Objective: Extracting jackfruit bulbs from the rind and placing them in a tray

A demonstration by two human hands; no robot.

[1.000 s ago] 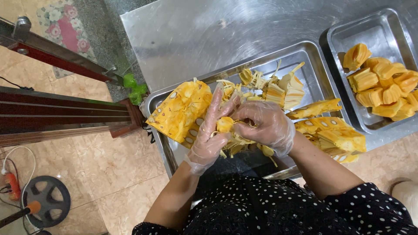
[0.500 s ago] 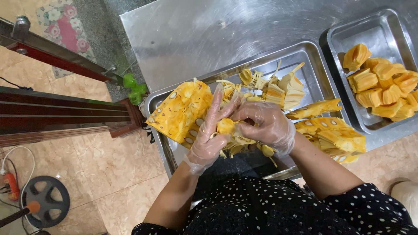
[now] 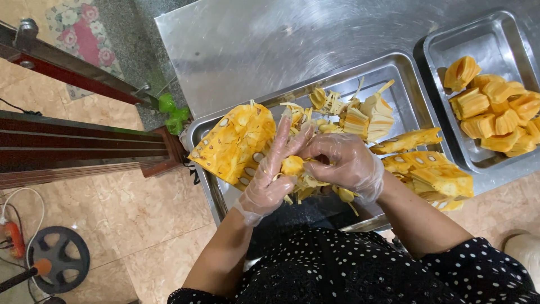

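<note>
Head view: gloved left hand (image 3: 274, 179) and right hand (image 3: 343, 163) grasp one jackfruit pod (image 3: 292, 165), stripping fibres; next needs a firm pull free.

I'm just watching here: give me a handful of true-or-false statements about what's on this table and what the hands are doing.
1. Both hands wear clear plastic gloves. True: the left hand and right hand are gloved.
2. The hands hold a knife. False: they hold a yellow jackfruit pod with pale strands hanging from it.
3. The right-side tray holds cleaned yellow pods. True.
4. The large jackfruit chunk lies on the floor. False: it rests in the middle tray, by the left hand.
5. The table is wooden. False: it is shiny metal.
</note>
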